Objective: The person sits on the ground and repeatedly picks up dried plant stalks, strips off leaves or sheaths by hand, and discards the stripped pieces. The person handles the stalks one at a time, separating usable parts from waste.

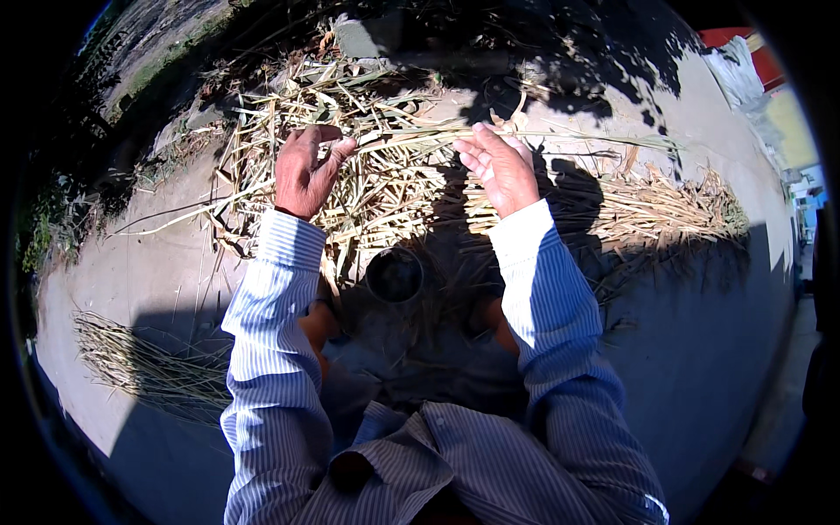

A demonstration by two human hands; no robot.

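Observation:
My left hand (306, 171) is closed, thumb and fingers drawn together around long dry stalks (402, 136). The stalks run across to my right hand (500, 168), which pinches them with its palm partly turned up. Their thin ends reach out past the right hand. Beneath and beyond both hands spreads a loose heap of pale, leafy dry stalks (376, 192). A dark round container (394, 276) sits on the ground between my feet, close to the heap's near edge; its contents are too dark to make out.
To the right lies a bundle of cut stalks (669, 210), partly in shadow. Another thin bundle (149, 354) rests on the ground at the lower left. A pale block (357, 39) stands behind the heap. White sheeting (737, 74) is at the far right.

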